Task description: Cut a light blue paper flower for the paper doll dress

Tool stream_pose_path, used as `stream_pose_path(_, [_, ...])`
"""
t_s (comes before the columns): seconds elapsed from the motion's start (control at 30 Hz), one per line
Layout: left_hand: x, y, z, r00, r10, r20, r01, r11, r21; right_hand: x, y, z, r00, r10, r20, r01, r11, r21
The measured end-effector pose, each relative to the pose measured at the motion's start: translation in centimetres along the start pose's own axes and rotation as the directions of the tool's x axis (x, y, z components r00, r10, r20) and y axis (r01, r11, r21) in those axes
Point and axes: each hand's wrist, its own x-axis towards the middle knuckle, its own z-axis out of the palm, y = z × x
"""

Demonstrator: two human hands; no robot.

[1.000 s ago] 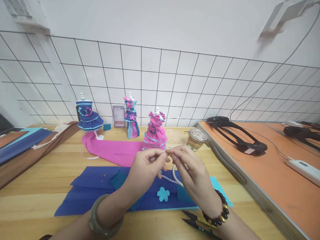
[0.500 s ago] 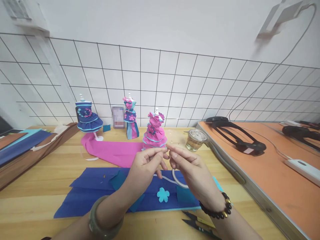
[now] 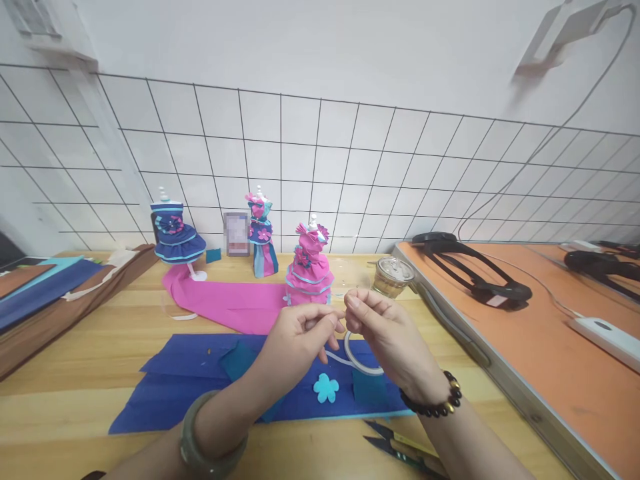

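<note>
Side by side above the blue fabric (image 3: 170,393), my left hand (image 3: 300,340) and my right hand (image 3: 383,333) pinch with their fingertips close together. Whatever lies between the fingertips is too small to make out. Under my hands are a white ring (image 3: 363,368) and a white cord. A light blue felt flower (image 3: 326,388) lies on the fabric below them, between two teal pieces, one being the square (image 3: 369,387) on the right. Just behind my fingers stands a small pink dress on a form (image 3: 309,273).
Thread snips (image 3: 395,448) lie near the front edge. Pink fabric (image 3: 230,303), a blue dress (image 3: 175,240) and a multicoloured dress (image 3: 263,240) are behind. At the right are a glass jar (image 3: 393,277) and an orange surface (image 3: 560,347) with black headgear (image 3: 480,280).
My right hand's fingers have curled in more tightly, and its fingertips have shifted slightly right. My left hand has lowered a little, with its fingers more bent.
</note>
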Motion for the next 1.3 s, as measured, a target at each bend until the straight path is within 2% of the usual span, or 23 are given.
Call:
stream_pose_path(0.13, [0.3,-0.4,-0.2,1.0,-0.009,0.0,0.009,0.995,-0.099,0.1,0.4,0.0,1.0,0.023,0.009,-0.023,0.999,0.035])
stream_pose_path(0.27, [0.3,-0.5,-0.2,0.999,-0.038,0.023,0.042,0.971,-0.236,0.0,0.7,0.1,1.0,0.0,-0.028,-0.002,0.998,-0.069])
stream_pose_path(0.4, [0.4,-0.6,-0.2,0.998,-0.058,0.039,0.067,0.951,-0.302,-0.2,0.5,0.2,0.999,-0.044,-0.027,0.037,0.977,-0.209])
stream_pose_path(0.63, [0.7,-0.9,-0.4,0.999,-0.036,-0.024,0.029,0.967,-0.252,-0.5,0.5,0.5,0.981,-0.191,0.015,0.18,0.892,-0.415])
stream_pose_path(0.83, [0.7,-1.0,-0.4,1.0,0.014,-0.021,-0.018,0.981,-0.191,-0.9,0.6,0.9,0.951,-0.301,0.068,0.295,0.823,-0.486])
stream_pose_path(0.97, [0.7,-0.9,-0.5,1.0,0.009,-0.017,-0.012,0.98,-0.198,-1.0,0.6,1.0,0.933,-0.344,0.103,0.34,0.757,-0.558])
stream_pose_path(1.1, [0.6,-0.8,-0.7,0.999,-0.007,-0.034,-0.003,0.957,-0.289,-1.2,0.6,1.1,0.901,-0.407,0.149,0.405,0.666,-0.627])
stream_pose_path(1.2, [0.5,-0.7,-0.6,1.0,-0.015,0.011,0.018,0.935,-0.353,-1.5,0.6,1.1,0.881,-0.427,0.203,0.441,0.583,-0.682])
stream_pose_path(1.3, [0.6,-0.8,-0.2,0.997,-0.024,0.071,0.048,0.929,-0.366,-1.7,0.7,1.2,0.881,-0.406,0.243,0.441,0.515,-0.735])
